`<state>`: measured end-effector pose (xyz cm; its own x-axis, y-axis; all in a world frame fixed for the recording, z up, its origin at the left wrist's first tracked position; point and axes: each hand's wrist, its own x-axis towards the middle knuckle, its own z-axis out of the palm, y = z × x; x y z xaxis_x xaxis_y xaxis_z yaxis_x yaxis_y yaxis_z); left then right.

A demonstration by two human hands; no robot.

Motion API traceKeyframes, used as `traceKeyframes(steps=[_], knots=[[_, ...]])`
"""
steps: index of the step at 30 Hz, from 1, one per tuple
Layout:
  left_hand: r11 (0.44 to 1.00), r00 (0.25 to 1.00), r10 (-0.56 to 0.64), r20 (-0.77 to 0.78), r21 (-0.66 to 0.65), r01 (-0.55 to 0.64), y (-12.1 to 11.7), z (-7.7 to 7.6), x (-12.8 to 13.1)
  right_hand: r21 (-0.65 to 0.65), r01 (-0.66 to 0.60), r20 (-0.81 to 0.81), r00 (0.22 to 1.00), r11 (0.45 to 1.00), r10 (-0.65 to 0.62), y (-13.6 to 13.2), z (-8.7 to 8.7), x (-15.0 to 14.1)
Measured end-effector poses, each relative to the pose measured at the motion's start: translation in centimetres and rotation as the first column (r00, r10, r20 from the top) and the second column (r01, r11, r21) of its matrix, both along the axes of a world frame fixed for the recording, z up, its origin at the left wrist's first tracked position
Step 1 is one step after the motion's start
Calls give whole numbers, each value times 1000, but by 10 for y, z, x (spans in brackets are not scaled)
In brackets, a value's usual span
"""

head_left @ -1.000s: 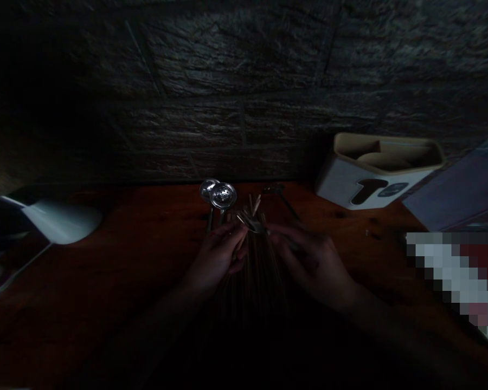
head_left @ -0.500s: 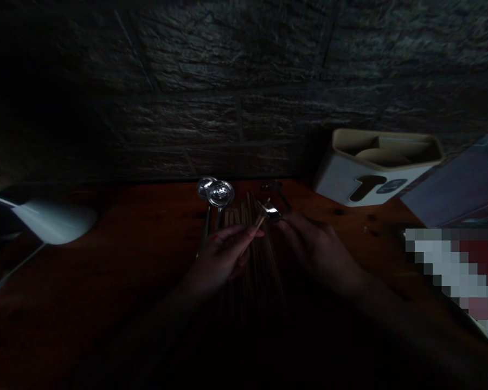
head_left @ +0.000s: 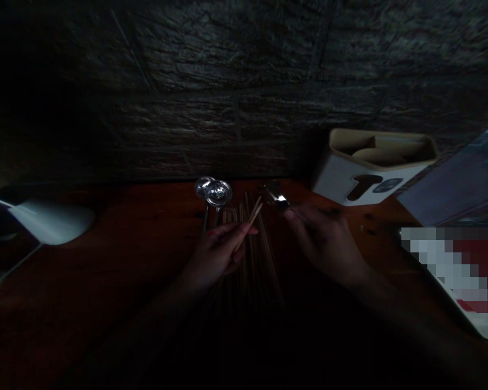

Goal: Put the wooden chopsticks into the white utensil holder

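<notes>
My left hand (head_left: 223, 246) is closed around a pair of wooden chopsticks (head_left: 255, 211), whose tips point up and to the right. In my right hand (head_left: 327, 238) is a metal fork (head_left: 280, 199), its shiny head pointing left toward the wall. Below and between my hands, several more chopsticks (head_left: 266, 244) lie side by side on the wooden table. Two metal ladles stand out just left of them: a slotted ladle (head_left: 218, 193) overlaps another ladle (head_left: 202, 187). Another dark utensil (head_left: 269, 185) lies behind the fork, too dim to name.
A white utensil holder (head_left: 341, 176) with a beige rim stands at the back right against the brick wall (head_left: 211, 119). A pale cone-shaped object (head_left: 55, 221) lies on the left. A blurred-out flat item (head_left: 463, 281) is at the right edge. The wooden table (head_left: 138, 233) is dimly lit.
My right hand has drawn the fork away to the right from the chopsticks in my left hand. My left hand has shifted slightly left, still holding the chopsticks.
</notes>
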<state>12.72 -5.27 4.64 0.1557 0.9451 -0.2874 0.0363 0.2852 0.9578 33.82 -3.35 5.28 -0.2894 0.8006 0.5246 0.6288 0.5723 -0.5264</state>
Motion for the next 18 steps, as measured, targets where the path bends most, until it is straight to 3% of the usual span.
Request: traceKeyframes(steps=[3,5,12,18], knots=[[1000,999,-17,-43,21,17,-2,1,0,-102,-154,-26,988,983,152,-8,-5,-11],[998,996,-23,-83,56,28,-4,0,0,-145,-187,-14,982,971,187,-10,-8,-14],[990,982,-55,-180,116,77,-9,-8,4,-68,-6,50,999,998,10,6,-14,-2],[996,998,-4,-67,91,10,-7,-2,3,-9,170,55,984,985,-170,13,-5,11]])
